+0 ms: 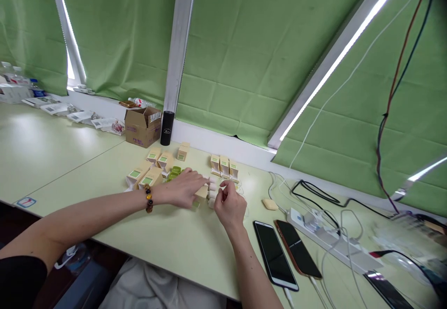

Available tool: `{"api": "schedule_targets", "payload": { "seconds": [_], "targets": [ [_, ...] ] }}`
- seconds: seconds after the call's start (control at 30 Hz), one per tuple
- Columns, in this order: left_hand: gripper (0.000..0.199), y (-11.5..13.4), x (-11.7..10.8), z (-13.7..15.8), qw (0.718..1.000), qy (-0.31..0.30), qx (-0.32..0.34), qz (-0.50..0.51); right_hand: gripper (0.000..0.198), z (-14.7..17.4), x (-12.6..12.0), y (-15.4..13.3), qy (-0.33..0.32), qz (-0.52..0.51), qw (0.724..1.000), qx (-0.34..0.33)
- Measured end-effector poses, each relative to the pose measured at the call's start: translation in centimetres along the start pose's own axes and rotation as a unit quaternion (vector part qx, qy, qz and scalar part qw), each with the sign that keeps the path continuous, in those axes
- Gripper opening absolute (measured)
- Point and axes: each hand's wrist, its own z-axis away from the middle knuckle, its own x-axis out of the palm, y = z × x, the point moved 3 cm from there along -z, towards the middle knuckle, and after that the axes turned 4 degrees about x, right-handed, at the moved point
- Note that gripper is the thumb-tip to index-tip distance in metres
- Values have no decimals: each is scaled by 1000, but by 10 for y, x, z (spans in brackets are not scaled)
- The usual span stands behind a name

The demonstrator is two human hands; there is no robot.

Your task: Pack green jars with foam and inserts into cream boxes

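My left hand (186, 188) reaches across the table with its fingers closed round a small tan cardboard box (201, 194). Just right of this box stand several small white rounded pieces (211, 192), close to both hands. My right hand (230, 205) is beside them, fingers curled in a pinch; whatever is between the fingertips is hidden. Behind my left hand lie green pieces (173, 173), partly covered by it. More tan boxes with green labels, such as this open box (152, 177), stand to the left. Three open boxes (224, 166) form a row farther back.
A brown carton (142, 126) and a black tumbler (167, 128) stand at the back. On the right lie a white-framed phone (275, 254), a brown-edged phone (298, 248), a power strip (331, 241) with tangled cables, and a beige square piece (269, 204).
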Motion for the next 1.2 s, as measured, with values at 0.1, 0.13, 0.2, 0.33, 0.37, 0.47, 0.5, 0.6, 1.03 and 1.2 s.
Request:
{"api": "schedule_targets", "payload": {
  "seconds": [0.1,0.13,0.2,0.33,0.37,0.47,0.5,0.6,1.03,1.2],
  "targets": [
    [56,-28,-26,-27,999,41,-22,-18,17,1,-1,-2,8,-5,1000,-8],
    [58,-41,-33,-38,998,48,-37,-33,17,1,-1,-2,10,-6,1000,-12],
    [63,-68,-41,-60,994,48,-69,-63,18,2,0,-3,11,-6,1000,-19],
    [68,-115,-31,-93,985,12,-124,-119,19,4,4,-3,5,-1,1000,-27],
    [67,-123,-24,-98,983,11,-132,-126,19,4,5,-3,1,1,1000,-28],
    [61,-140,0,-107,980,5,-146,-135,21,5,7,-3,-10,6,999,-34],
    [58,-144,9,-109,979,1,-153,-137,21,5,7,-3,-12,7,999,-35],
    [44,-153,33,-112,975,-10,-173,-140,21,6,7,-4,-12,2,999,-39],
    [44,-129,56,-99,967,-4,-202,-157,23,7,7,-7,-13,7,999,-44],
    [53,-111,67,-92,965,-32,-220,-140,22,8,6,-10,-14,8,998,-58]
  ]
}}
